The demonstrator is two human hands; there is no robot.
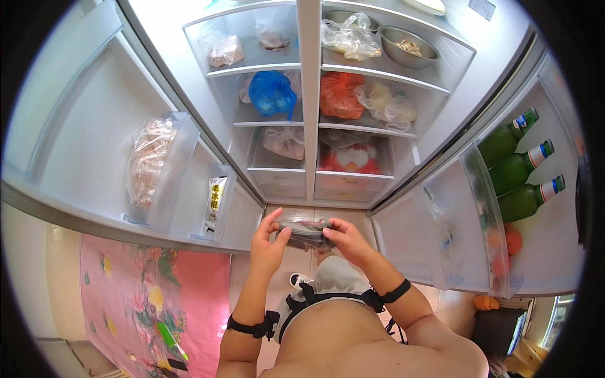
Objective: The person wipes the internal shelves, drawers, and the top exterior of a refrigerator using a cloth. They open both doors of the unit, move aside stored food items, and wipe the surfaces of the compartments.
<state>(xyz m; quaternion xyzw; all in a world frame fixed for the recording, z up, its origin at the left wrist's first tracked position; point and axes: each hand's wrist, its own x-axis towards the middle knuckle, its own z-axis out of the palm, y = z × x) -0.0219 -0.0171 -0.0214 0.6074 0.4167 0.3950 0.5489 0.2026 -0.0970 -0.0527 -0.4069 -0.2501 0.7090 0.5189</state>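
Note:
Between my two hands is a small clear plastic packet (pixel 305 230) with dark contents that I cannot make out. My left hand (pixel 270 238) pinches its left end, thumb in front and fingers behind. At the other end, my right hand (pixel 347 237) grips the packet with thumb and fingers. Both hands are just in front of an open two-door fridge-freezer, above the tiled floor. Inside it, the lower shelves hold a white plastic bag (pixel 285 142), a blue plastic bag (pixel 272 93) and an orange-red plastic bag (pixel 343 96).
The left door (pixel 90 141) carries a bagged pinkish food (pixel 151 160) and a wrapped ice lolly (pixel 215 203). Green glass bottles (pixel 522 198) lean in the right door's rack. A metal bowl (pixel 409 49) sits on an upper shelf. A pink floral tablecloth (pixel 156 302) lies left of me.

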